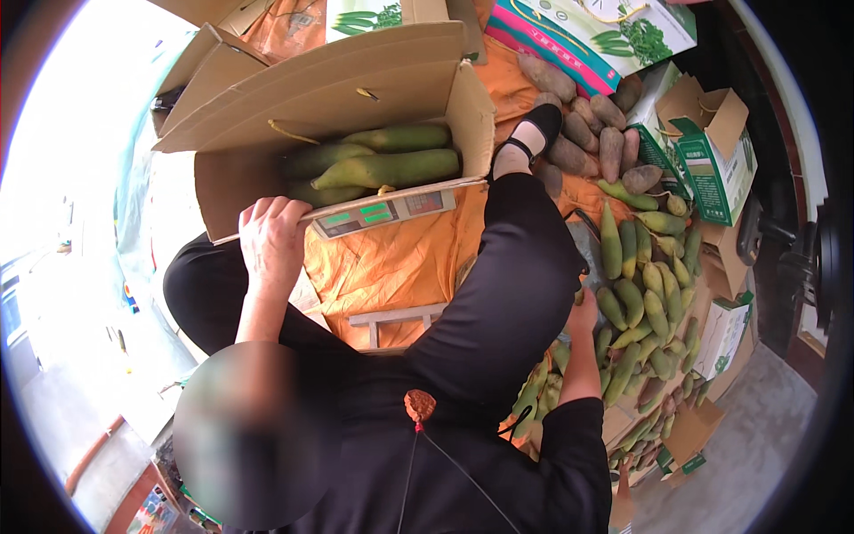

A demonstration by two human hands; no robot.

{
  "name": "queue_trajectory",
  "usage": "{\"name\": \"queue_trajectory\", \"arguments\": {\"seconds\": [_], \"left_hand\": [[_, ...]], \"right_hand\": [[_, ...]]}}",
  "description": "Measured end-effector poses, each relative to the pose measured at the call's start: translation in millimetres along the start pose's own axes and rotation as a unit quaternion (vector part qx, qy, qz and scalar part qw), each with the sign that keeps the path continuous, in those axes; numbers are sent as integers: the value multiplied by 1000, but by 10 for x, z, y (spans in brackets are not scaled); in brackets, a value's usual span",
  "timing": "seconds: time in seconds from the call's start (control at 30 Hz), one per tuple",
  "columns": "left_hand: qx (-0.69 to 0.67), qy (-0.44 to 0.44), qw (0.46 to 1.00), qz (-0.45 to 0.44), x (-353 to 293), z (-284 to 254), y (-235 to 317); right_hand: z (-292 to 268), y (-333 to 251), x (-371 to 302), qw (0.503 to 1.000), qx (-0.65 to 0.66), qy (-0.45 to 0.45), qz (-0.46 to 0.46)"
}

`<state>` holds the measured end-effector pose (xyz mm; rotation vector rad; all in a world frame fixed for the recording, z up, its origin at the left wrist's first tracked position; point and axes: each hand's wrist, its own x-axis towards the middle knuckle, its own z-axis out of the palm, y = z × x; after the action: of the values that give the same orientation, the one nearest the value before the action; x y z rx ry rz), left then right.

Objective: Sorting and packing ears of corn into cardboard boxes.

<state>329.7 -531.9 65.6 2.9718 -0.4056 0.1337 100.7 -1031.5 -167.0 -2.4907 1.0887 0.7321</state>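
Observation:
An open cardboard box point(320, 93) rests on a scale with lit green digits point(382, 212). Several long green radishes point(391, 169) lie side by side inside it. My left hand point(274, 238) is closed over the box's near left edge, fingers on the rim and thumb toward the front. Beyond my bent right leg, my right hand point(583, 316) is by the left side of a heap of green radishes point(654, 298). Its fingers are curled around something small and greenish-brown at their tips, mostly hidden by the hand and leg.
Reddish-brown tubers point(609, 151) are piled beside my right shoe point(538, 133). Printed cartons, including a green-and-white one point(716, 169), stand along the far right. Orange sheeting point(382, 271) covers the floor under the scale, with a low wooden frame point(400, 319) between my legs.

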Motion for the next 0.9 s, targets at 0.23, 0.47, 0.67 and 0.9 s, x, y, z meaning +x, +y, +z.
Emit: {"name": "queue_trajectory", "arguments": {"seconds": [0.23, 0.47, 0.67, 0.9], "left_hand": [[-24, 6, 1000, 9, -27, 25, -72], [-14, 12, 1000, 16, -47, 100, -139], [-15, 20, 999, 20, -55, 104, -130], [-36, 65, 997, 28, -86, 136, -169]], "right_hand": [[-843, -164, -85, 879, 449, 124, -102], [-2449, -1739, -1015, 732, 564, 159, -348], [-2695, -3152, -1596, 649, 626, 27, -432], [-1763, -4526, -1723, 659, 600, -204, -405]]}}
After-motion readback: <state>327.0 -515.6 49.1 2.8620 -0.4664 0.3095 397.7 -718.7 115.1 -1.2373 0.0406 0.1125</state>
